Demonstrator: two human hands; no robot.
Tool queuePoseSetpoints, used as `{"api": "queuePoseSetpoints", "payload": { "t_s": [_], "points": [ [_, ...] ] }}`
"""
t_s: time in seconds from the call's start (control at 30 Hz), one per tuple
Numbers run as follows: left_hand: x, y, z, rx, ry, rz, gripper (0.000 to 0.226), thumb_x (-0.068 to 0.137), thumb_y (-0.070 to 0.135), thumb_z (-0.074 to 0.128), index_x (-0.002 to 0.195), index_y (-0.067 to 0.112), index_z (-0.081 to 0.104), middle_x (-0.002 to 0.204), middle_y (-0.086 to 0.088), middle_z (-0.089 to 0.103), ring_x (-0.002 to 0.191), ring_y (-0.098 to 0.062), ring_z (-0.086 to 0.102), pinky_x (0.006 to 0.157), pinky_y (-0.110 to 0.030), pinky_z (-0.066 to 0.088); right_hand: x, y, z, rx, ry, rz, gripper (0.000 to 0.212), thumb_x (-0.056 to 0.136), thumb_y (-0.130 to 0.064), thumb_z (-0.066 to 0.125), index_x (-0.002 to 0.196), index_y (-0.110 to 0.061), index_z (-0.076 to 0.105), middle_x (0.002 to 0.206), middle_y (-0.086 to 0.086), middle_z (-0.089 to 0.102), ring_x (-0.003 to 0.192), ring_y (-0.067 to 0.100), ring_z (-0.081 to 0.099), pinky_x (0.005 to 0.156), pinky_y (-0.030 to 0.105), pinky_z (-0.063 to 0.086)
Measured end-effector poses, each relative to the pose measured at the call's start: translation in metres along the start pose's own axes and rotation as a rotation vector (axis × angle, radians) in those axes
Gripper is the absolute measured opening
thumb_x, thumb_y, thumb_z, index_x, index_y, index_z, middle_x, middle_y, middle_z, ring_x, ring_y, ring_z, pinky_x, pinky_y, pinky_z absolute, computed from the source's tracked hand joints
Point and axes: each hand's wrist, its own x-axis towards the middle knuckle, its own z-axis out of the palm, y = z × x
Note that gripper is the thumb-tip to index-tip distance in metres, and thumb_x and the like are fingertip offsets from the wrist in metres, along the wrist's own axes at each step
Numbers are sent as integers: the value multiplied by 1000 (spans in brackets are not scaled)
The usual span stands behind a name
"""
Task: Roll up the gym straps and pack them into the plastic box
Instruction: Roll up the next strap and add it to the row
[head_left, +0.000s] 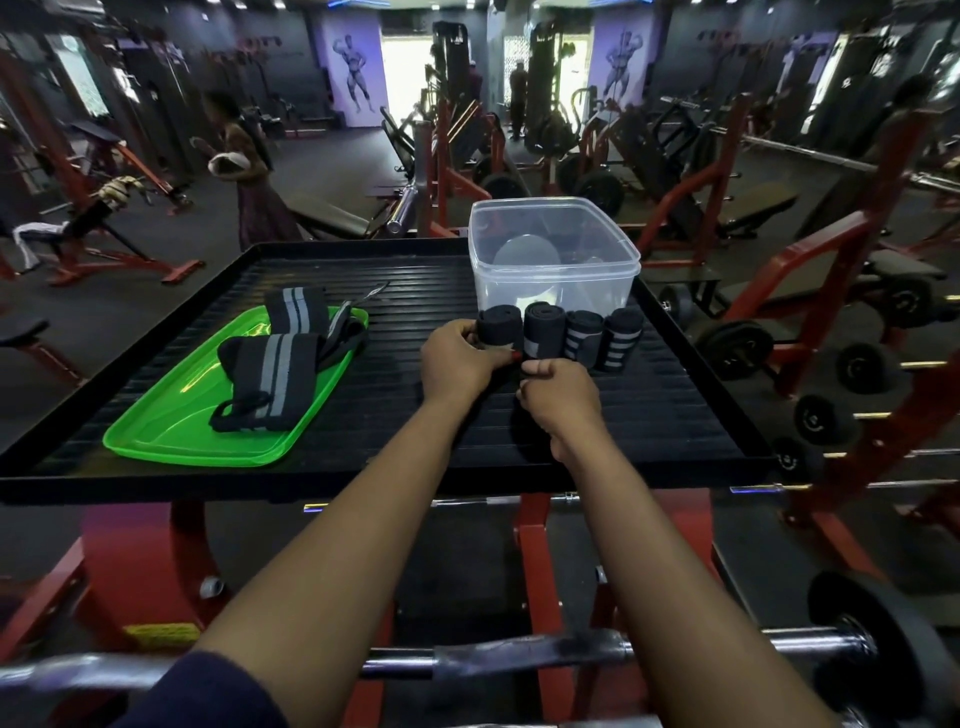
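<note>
Squeeze round its middle the soft, light, unwinding-prone leftmost roll (500, 323), gripped by the left hand (457, 361) on the black tray (395, 312) just before the plastic box (553, 280), with the right hand (561, 397) curled beside, hold unclear.

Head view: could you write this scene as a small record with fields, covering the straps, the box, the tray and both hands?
rolled straps: four in a row in front of plastic box
left hand: grips leftmost roll
right hand: pinches lower end of second roll
unrolled straps: lying on green tray
plastic box: open, no strap visible inside
surface: black ribbed table
</note>
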Motion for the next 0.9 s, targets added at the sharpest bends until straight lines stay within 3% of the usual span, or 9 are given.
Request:
{"api": "queuePoseSetpoints", "payload": {
  "t_s": [0.2,0.4,0.6,0.7,0.8,0.9],
  "points": [
    [1,-2,2,14,-2,19,48,59,30,89,100,14,69,93,1,72,83,-12,67,79,-30,55,0,-1,-1,-41,-23,-25,42,84,-8,54,123,-22,63,117,6,66,97,21,65,83,32,56],
    [1,-3,3,30,-44,43,57,60,24,89,110,10,65,104,-3,70,92,-14,66,84,-25,52,-3,-2,-1,-60,-39,-68,37,89,-9,50,120,-23,63,111,6,67,91,18,64,66,23,46],
    [1,-7,1,-16,-110,-10,56,67,9,83,120,10,62,106,-3,70,92,-14,66,88,-30,54,-6,-5,-4,-46,-47,-66,38,87,-9,61,124,-17,61,103,2,67,91,15,62,75,25,49],
    [-1,-8,-5,-82,-69,-60,46,77,-1,69,121,9,61,105,-3,68,92,-13,64,88,-31,53,-12,-9,-5,-8,2,-63,33,84,-12,67,116,-18,63,101,2,69,93,17,64,83,31,54],
    [-2,-12,-20,-83,82,-57,36,81,5,64,115,15,65,95,0,68,89,-14,64,90,-32,53,-20,-15,4,86,93,-88,18,81,-14,64,94,-26,60,94,-3,68,89,18,65,80,37,56],
    [-4,-15,-44,-122,178,-34,25,83,8,58,101,22,68,89,0,71,81,-15,66,85,-37,55,-30,-26,27,175,21,-105,16,78,-15,63,82,-30,56,87,-4,66,84,22,67,75,41,58]
  ]
}}
